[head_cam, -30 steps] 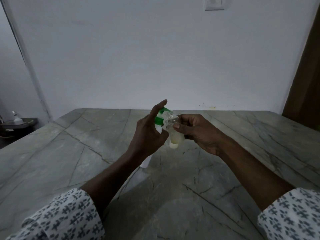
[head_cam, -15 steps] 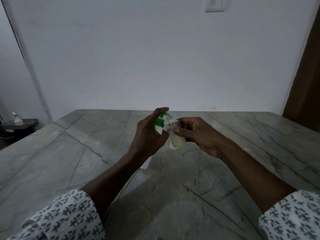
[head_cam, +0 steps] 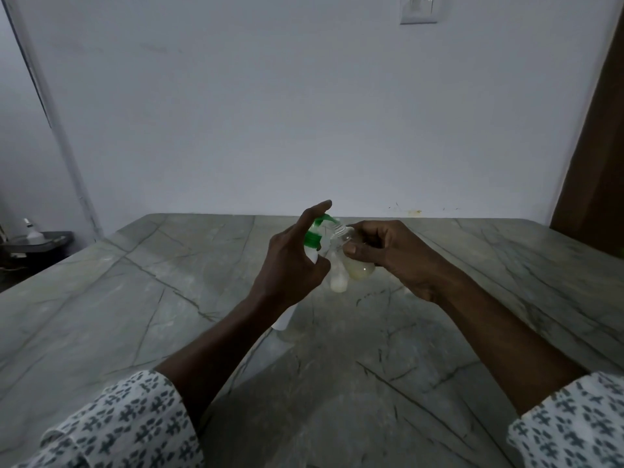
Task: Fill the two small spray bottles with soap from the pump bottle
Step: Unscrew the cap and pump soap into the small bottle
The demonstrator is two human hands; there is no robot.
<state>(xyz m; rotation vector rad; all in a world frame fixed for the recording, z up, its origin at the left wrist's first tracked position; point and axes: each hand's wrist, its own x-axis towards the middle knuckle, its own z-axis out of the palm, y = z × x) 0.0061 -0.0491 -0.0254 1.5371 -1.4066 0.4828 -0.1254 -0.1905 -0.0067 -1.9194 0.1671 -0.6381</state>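
A white pump bottle (head_cam: 283,320) with a green pump head (head_cam: 316,232) stands on the grey stone table (head_cam: 141,298). My left hand (head_cam: 290,265) wraps around its neck, index finger lifted above the pump head. My right hand (head_cam: 391,256) holds a small clear spray bottle (head_cam: 358,269) tilted, its open threaded neck at the pump's spout and yellowish soap in its base. Just left of it shows a second small whitish bottle shape (head_cam: 338,283), partly hidden by my left hand; I cannot tell whether it rests on the table.
The table runs back to a white wall with a switch plate (head_cam: 418,8). A low dark shelf (head_cam: 37,243) with a small white object is at the far left. A brown door or panel (head_cam: 597,157) stands at the right.
My left index finger, pressed on the pump head half a second ago, has lifted off it. The small bottle in my right hand has tilted further, its base swinging right.
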